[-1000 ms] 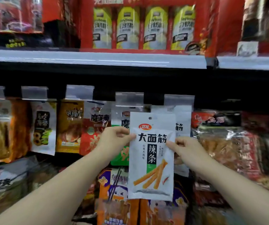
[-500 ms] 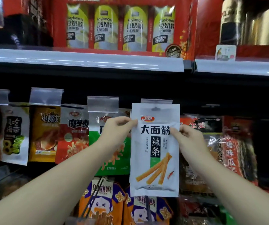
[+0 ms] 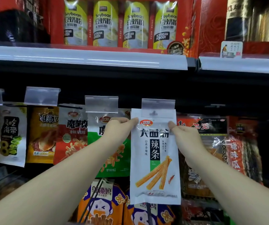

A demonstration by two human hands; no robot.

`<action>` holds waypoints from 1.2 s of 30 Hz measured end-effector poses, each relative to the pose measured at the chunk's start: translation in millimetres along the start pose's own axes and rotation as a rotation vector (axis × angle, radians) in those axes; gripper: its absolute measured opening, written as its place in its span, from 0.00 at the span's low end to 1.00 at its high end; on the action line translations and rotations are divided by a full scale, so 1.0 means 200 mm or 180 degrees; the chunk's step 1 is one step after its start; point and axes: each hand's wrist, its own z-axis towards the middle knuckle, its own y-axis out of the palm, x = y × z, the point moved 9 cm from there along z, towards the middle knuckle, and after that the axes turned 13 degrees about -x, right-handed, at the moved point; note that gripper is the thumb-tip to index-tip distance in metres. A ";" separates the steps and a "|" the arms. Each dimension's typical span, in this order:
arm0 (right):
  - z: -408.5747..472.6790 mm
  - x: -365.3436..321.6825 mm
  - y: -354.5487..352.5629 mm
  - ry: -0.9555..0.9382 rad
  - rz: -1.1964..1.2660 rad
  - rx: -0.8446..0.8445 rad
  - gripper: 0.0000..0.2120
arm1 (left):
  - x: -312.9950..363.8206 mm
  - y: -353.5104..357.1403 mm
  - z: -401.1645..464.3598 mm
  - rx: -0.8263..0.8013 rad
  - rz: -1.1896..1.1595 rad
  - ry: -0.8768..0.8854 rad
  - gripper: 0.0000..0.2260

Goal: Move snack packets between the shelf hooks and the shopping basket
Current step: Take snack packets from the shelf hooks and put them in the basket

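A white snack packet (image 3: 154,159) with black characters and orange sticks printed on it hangs upright in front of the shelf. Its top hole sits at the hook tip (image 3: 153,113), just under a clear price-tag holder (image 3: 158,103). My left hand (image 3: 118,129) pinches the packet's upper left edge. My right hand (image 3: 183,135) pinches its upper right edge, thumb on the front. The shopping basket is not in view.
Other packets hang on neighbouring hooks: a green one (image 3: 112,156), a red one (image 3: 72,135), an orange one (image 3: 41,135) and a white seaweed one (image 3: 11,135). Clear bags (image 3: 211,143) hang to the right. Above is a shelf edge (image 3: 85,58) with soybean powder boxes (image 3: 120,23).
Both hands have lifted the white packet up and to the right, bringing its top hole to the hook under the price-tag holder. The view shifted left and closer.
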 end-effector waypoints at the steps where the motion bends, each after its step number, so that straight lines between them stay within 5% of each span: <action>1: 0.01 0.00 0.00 0.0019 -0.0046 -0.0020 0.27 | -0.01 0.00 0.01 0.0021 -0.0020 -0.0036 0.17; 10: 0.08 -0.02 -0.02 -0.0206 -0.0968 0.0039 0.19 | -0.01 -0.01 0.03 0.0014 0.1020 -0.0043 0.13; 15: -0.03 -0.18 0.00 -0.0929 -0.2760 0.0323 0.09 | 0.03 -0.10 -0.06 0.0174 0.2237 0.0274 0.13; 22: -0.21 -0.22 0.46 -0.1664 -0.4036 -0.0807 0.09 | -0.08 -0.37 -0.37 0.0444 0.4522 0.0162 0.15; 36: -1.08 -0.21 2.22 -0.3497 -0.3377 -0.3011 0.12 | -0.80 -1.58 -1.91 0.0547 0.5073 -0.2783 0.13</action>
